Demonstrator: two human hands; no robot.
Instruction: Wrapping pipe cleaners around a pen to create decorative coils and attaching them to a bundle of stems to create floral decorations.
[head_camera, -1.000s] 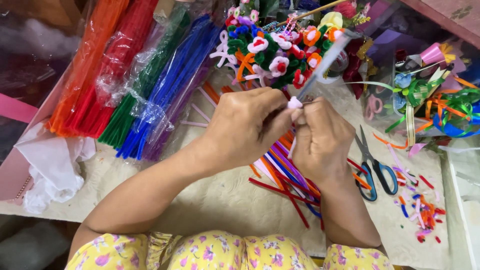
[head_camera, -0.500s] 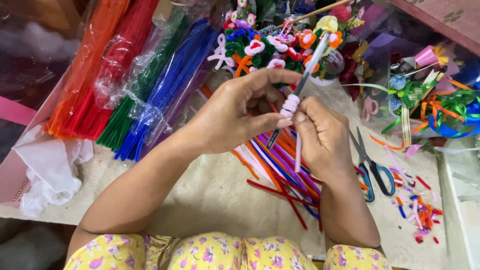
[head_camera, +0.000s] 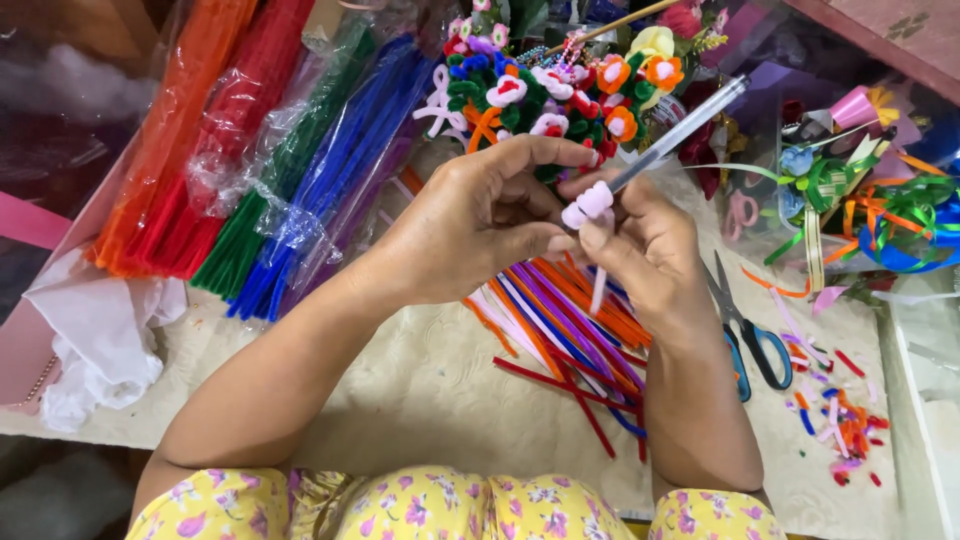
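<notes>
Fingers (head_camera: 600, 232) of both hands pinch a pale pink pipe cleaner (head_camera: 588, 203) coiled around a clear pen (head_camera: 672, 135); the left hand (head_camera: 470, 225) closes on the coil from above, the right hand (head_camera: 650, 255) grips below. Loose pipe cleaners (head_camera: 560, 330) lie underneath on the table (head_camera: 420, 390), scissors (head_camera: 745, 330) just beside.

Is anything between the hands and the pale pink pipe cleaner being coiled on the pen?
Nothing visible: the left hand and right hand both touch the fuzzy pale pink pipe cleaner coiled around the clear plastic pen.
</notes>
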